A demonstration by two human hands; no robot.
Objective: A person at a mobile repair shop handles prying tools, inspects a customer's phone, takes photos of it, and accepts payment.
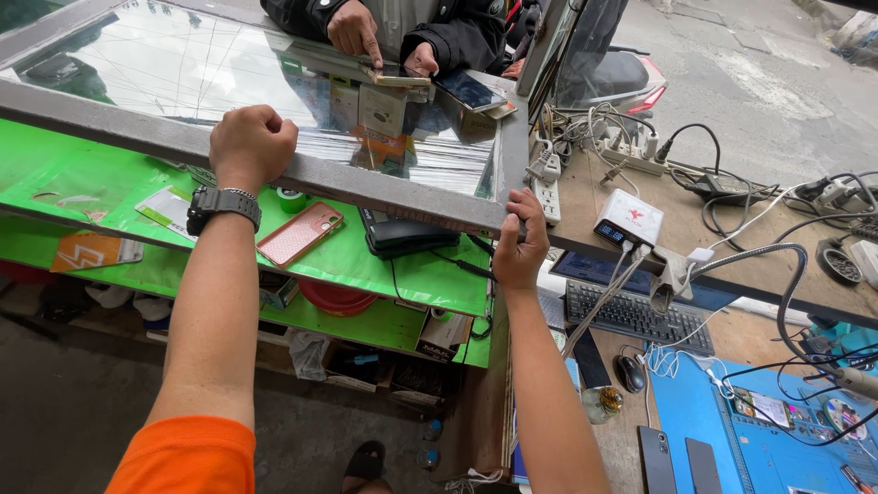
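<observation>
Both hands, left and right, grip grey metal-edged glass counter.

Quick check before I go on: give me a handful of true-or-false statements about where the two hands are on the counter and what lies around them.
1. The left hand rests as a closed fist on the grey frame of the glass counter. True.
2. The right hand holds a phone. False: it grips the corner of the counter frame and holds nothing else.
3. A pink phone case lies on the green shelf under the counter. True.
4. The left wrist is bare. False: it wears a black wristwatch.
5. Another person's hands touch a phone on the far side of the glass. True.
6. The computer keyboard sits on the glass top. False: it sits on a lower surface, right of the counter.
</observation>
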